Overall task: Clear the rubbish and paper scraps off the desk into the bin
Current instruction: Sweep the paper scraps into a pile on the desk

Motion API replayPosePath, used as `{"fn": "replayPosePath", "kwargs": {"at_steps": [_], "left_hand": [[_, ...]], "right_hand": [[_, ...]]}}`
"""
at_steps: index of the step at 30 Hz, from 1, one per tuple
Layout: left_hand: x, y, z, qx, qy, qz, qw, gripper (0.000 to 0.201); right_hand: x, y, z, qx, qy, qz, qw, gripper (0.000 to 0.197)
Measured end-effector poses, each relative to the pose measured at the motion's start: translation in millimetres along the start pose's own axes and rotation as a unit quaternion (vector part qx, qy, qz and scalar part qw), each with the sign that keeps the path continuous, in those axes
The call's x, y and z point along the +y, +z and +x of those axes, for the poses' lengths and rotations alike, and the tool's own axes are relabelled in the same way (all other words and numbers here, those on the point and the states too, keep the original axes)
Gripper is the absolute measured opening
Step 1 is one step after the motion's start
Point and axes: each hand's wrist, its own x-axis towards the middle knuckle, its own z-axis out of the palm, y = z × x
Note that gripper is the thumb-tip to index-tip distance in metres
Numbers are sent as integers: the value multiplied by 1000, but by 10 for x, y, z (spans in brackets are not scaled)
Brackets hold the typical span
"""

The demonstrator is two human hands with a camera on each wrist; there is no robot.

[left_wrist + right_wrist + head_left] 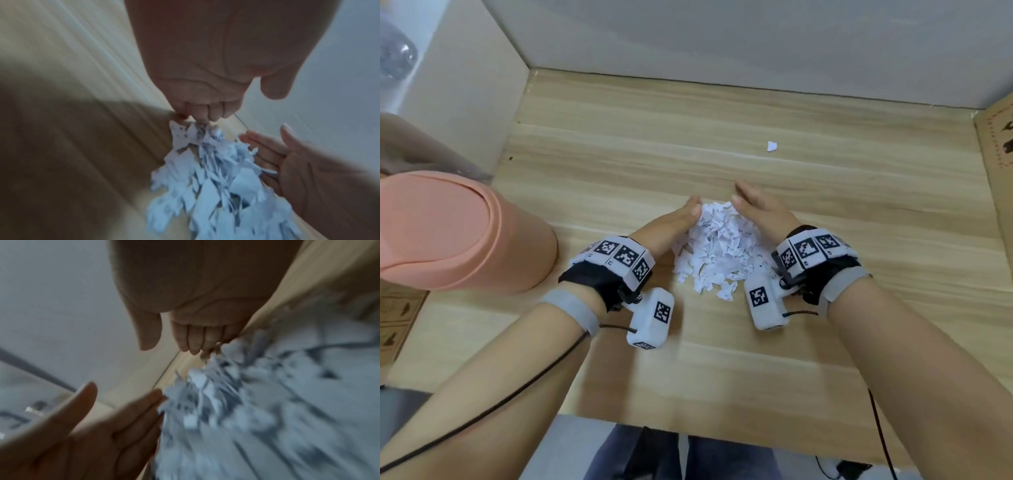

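A heap of torn white paper scraps point(717, 246) lies in the middle of the wooden desk point(722, 359). My left hand point(683, 216) stands on edge against the heap's left side, fingers extended and together. My right hand point(753, 204) does the same on the right side, so the heap sits cupped between the two palms. In the left wrist view my left fingertips point(207, 113) touch the far end of the scraps point(216, 186). The right wrist view is blurred; the right fingertips point(195, 344) meet the scraps point(267, 402) there. One stray scrap point(771, 146) lies farther back on the right.
A salmon-pink bin point(455, 233) stands at the desk's left edge, close to my left forearm. A cardboard panel point(996, 144) borders the right side and a grey wall point(722, 41) the back. Cables run from both wrist cameras.
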Motion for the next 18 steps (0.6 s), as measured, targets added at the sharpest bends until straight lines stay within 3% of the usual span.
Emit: {"fn": "replayPosePath", "kwargs": {"at_steps": [2, 4, 8, 14, 16, 18], "left_hand": [[-83, -92, 29, 54, -4, -9, 998, 82], [-174, -160, 31, 83, -9, -5, 996, 96], [-207, -107, 5, 58, 3, 10, 998, 88], [-174, 65, -104, -34, 2, 40, 999, 73], [-179, 109, -183, -44, 11, 36, 998, 77], [-107, 114, -259, -28, 8, 22, 999, 84]], "right_hand": [[3, -98, 161, 123, -8, 55, 991, 53], [5, -234, 358, 167, 6, 32, 985, 58], [-10, -377, 585, 72, 29, -84, 993, 65], [20, -145, 191, -117, -16, -180, 976, 51], [96, -30, -50, -125, -22, -134, 983, 48], [101, 31, -236, -88, -18, -88, 992, 48]]}}
